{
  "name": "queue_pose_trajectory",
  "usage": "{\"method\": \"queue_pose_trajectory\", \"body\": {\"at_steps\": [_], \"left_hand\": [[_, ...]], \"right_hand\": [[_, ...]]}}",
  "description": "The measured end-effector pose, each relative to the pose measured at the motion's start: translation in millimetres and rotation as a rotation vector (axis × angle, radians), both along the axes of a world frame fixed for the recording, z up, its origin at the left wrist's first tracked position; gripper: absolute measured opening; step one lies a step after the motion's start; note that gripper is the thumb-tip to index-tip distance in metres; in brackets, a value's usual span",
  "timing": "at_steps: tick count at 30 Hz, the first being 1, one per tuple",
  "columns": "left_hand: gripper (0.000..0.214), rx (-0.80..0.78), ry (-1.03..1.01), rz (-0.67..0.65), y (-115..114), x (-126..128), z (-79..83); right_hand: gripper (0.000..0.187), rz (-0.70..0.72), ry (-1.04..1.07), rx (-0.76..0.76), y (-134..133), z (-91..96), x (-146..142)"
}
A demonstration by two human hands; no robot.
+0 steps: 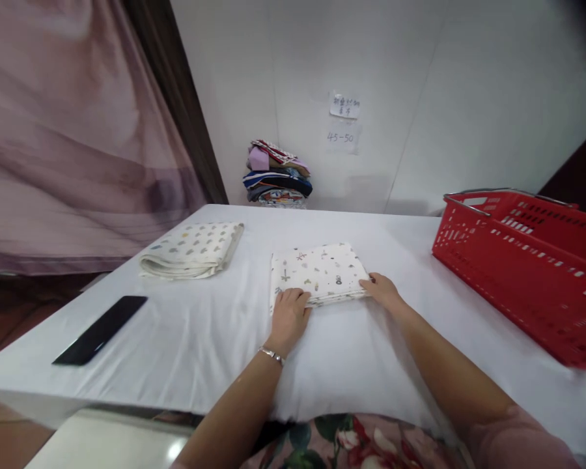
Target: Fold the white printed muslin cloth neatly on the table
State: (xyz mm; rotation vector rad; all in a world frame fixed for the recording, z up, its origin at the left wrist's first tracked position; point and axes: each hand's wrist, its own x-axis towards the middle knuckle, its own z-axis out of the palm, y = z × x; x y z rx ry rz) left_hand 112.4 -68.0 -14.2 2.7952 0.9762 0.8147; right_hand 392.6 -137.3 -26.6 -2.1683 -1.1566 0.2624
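Note:
A folded white cloth with small printed figures (317,270) lies in the middle of the white-covered table (200,339). My left hand (289,316) rests on its near left corner, fingers curled over the edge. At the near right corner my right hand (381,290) touches the cloth's edge, its fingers bent and pressed together against the fold. A second folded cloth with coloured dots (193,249) lies apart at the far left.
A red plastic basket (522,273) stands at the table's right side. A black flat object (101,329) lies near the left edge. A stack of folded fabrics (277,174) sits against the white wall. A mauve curtain (68,137) hangs at left.

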Motion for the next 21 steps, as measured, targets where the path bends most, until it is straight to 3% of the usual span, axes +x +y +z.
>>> {"method": "queue_pose_trajectory", "body": {"at_steps": [3,9,14,17,21], "left_hand": [[0.023,-0.005,0.026,0.009,-0.2,1.8,-0.5],[0.022,-0.013,0.013,-0.059,-4.0,8.1,-0.4],[0.017,-0.084,-0.082,0.022,1.0,-19.2,2.1],[0.017,-0.137,-0.168,0.100,4.7,-43.0,-0.4],[0.023,-0.285,-0.328,0.177,3.7,-60.8,-5.8]], "right_hand": [[0.018,0.030,0.021,-0.091,4.7,6.8,1.5],[0.025,-0.014,0.088,-0.049,12.4,7.4,13.1],[0.056,0.020,-0.038,-0.093,2.4,3.9,16.4],[0.054,0.111,-0.235,0.050,-8.1,6.9,6.2],[0.028,0.384,-0.464,0.346,-12.6,13.9,-24.4]]}}
